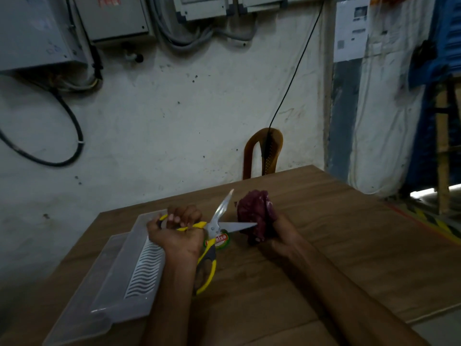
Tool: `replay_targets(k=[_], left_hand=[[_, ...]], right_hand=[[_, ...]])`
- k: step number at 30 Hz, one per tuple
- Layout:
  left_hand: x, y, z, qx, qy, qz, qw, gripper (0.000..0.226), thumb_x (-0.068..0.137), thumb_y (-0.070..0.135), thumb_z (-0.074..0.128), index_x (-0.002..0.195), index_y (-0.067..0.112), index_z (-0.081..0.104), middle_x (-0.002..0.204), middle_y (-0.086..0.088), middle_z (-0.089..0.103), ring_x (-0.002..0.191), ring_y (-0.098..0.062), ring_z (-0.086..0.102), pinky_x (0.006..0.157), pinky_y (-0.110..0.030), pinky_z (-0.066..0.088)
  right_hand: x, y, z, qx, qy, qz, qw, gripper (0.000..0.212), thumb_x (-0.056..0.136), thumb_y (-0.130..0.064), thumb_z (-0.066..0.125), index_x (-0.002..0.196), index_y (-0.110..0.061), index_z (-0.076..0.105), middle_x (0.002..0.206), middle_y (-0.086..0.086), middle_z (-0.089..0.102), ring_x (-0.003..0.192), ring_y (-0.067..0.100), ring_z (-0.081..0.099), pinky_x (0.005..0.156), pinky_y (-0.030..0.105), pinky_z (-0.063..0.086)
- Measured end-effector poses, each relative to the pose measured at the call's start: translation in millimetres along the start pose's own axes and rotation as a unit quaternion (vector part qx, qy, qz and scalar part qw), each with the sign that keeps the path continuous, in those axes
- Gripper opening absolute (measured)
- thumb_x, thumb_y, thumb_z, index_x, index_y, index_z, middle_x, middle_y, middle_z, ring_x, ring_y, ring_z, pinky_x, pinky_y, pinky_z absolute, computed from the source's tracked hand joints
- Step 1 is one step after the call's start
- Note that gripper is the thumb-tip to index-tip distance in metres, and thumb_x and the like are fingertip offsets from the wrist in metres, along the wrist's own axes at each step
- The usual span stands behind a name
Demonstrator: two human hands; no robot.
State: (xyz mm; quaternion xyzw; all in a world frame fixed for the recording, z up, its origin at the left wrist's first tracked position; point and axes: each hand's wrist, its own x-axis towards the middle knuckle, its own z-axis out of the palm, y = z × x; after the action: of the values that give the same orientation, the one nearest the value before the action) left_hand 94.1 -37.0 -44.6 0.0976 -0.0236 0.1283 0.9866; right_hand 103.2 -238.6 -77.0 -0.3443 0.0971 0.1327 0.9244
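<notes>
My left hand [178,229] grips the yellow-and-grey handles of a pair of kitchen scissors [219,224]. The blades are spread wide: one points up and away, the other points right with its tip against a dark purple-red lump [254,213]. That lump looks like raw meat or red cabbage; I cannot tell which. My right hand [277,233] holds it upright from below and behind, just above the wooden table [324,245].
A clear plastic tray with a ribbed white insert [139,268] lies at the left under my left forearm. A small round green-and-red labelled lid or tub [222,240] sits beneath the scissors. A brown plastic chair [264,153] stands behind the table's far edge.
</notes>
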Motion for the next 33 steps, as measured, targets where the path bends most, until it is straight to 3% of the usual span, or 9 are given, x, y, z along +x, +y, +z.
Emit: replay_targets(k=[6, 8, 11, 14, 16, 18, 24, 29, 33], left_hand=[[-6, -8, 8, 0.052, -0.018, -0.130, 0.990, 0.023, 0.069, 0.025, 0.046, 0.049, 0.017, 0.038, 0.048, 0.006, 0.032, 0.038, -0.010, 0.029, 0.034, -0.022, 0.027], [-7, -10, 9, 0.064, -0.015, -0.125, 0.990, 0.024, 0.068, 0.026, 0.045, 0.048, 0.017, 0.038, 0.048, 0.006, 0.032, 0.038, -0.010, 0.028, 0.035, -0.020, 0.027], [-6, -9, 8, 0.062, -0.010, -0.123, 0.990, 0.024, 0.068, 0.029, 0.046, 0.049, 0.017, 0.039, 0.048, 0.006, 0.032, 0.038, -0.010, 0.027, 0.036, -0.019, 0.025], [-3, -4, 7, 0.104, -0.023, -0.136, 0.985, 0.028, 0.072, 0.034, 0.045, 0.050, 0.018, 0.039, 0.049, 0.006, 0.032, 0.039, -0.010, 0.026, 0.036, -0.020, 0.023], [-1, 2, 9, 0.145, -0.044, -0.144, 0.978, 0.029, 0.073, 0.037, 0.045, 0.051, 0.018, 0.039, 0.049, 0.006, 0.032, 0.039, -0.010, 0.025, 0.037, -0.019, 0.023], [0, 8, 13, 0.204, -0.066, -0.154, 0.965, 0.029, 0.071, 0.039, 0.046, 0.050, 0.019, 0.038, 0.047, 0.005, 0.031, 0.037, -0.010, 0.023, 0.038, -0.017, 0.022], [5, 8, 40, 0.401, -0.082, -0.259, 0.875, 0.031, 0.073, 0.041, 0.044, 0.053, 0.019, 0.034, 0.047, 0.005, 0.026, 0.036, -0.010, 0.018, 0.045, -0.017, 0.013], [9, -11, 58, 0.475, -0.076, -0.284, 0.829, 0.040, 0.083, 0.044, 0.039, 0.052, 0.019, 0.034, 0.048, 0.005, 0.026, 0.043, -0.011, 0.011, 0.046, -0.016, 0.010], [6, -19, 51, 0.467, -0.073, -0.278, 0.836, 0.039, 0.082, 0.044, 0.040, 0.053, 0.019, 0.035, 0.048, 0.004, 0.026, 0.042, -0.011, 0.011, 0.044, -0.015, 0.013]], right_hand=[[-17, 11, -3, -0.074, -0.167, 0.025, 0.983, 0.069, 0.041, -0.031, 0.101, 0.102, -0.008, 0.077, 0.096, 0.020, 0.077, 0.078, 0.026, 0.078, 0.056, 0.038, 0.062], [-17, 15, -2, -0.137, -0.125, 0.018, 0.982, 0.058, 0.056, -0.029, 0.099, 0.104, -0.005, 0.079, 0.107, 0.023, 0.075, 0.071, 0.023, 0.074, 0.061, 0.035, 0.061], [-21, 12, 1, -0.156, -0.067, 0.019, 0.985, 0.029, 0.106, -0.022, 0.045, 0.118, -0.007, 0.067, 0.114, 0.021, 0.072, 0.076, 0.022, 0.073, 0.072, 0.041, 0.061], [-23, 8, 0, -0.150, -0.099, 0.029, 0.983, 0.028, 0.105, -0.017, 0.043, 0.093, -0.014, 0.069, 0.080, 0.005, 0.079, 0.071, 0.017, 0.074, 0.068, 0.033, 0.062], [-23, 4, 1, -0.147, -0.098, 0.024, 0.984, 0.021, 0.097, -0.028, 0.056, 0.101, -0.012, 0.070, 0.098, 0.011, 0.079, 0.090, 0.024, 0.074, 0.082, 0.041, 0.060], [-14, -1, -5, -0.109, -0.077, 0.052, 0.990, 0.051, 0.083, -0.044, 0.068, 0.118, -0.008, 0.069, 0.119, 0.023, 0.072, 0.111, 0.035, 0.066, 0.090, 0.055, 0.056], [0, -15, -11, -0.182, -0.042, -0.024, 0.982, 0.041, 0.104, -0.041, 0.049, 0.123, -0.010, 0.067, 0.125, 0.018, 0.069, 0.117, 0.033, 0.065, 0.106, 0.051, 0.048], [-3, -12, -7, -0.453, -0.085, -0.119, 0.879, 0.027, 0.103, -0.044, 0.048, 0.103, -0.024, 0.067, 0.100, -0.002, 0.070, 0.098, 0.022, 0.067, 0.087, 0.035, 0.053], [-8, -14, -7, -0.480, -0.165, -0.189, 0.841, 0.027, 0.100, -0.020, 0.057, 0.100, 0.004, 0.070, 0.080, 0.014, 0.071, 0.072, 0.010, 0.065, 0.066, 0.020, 0.051]])
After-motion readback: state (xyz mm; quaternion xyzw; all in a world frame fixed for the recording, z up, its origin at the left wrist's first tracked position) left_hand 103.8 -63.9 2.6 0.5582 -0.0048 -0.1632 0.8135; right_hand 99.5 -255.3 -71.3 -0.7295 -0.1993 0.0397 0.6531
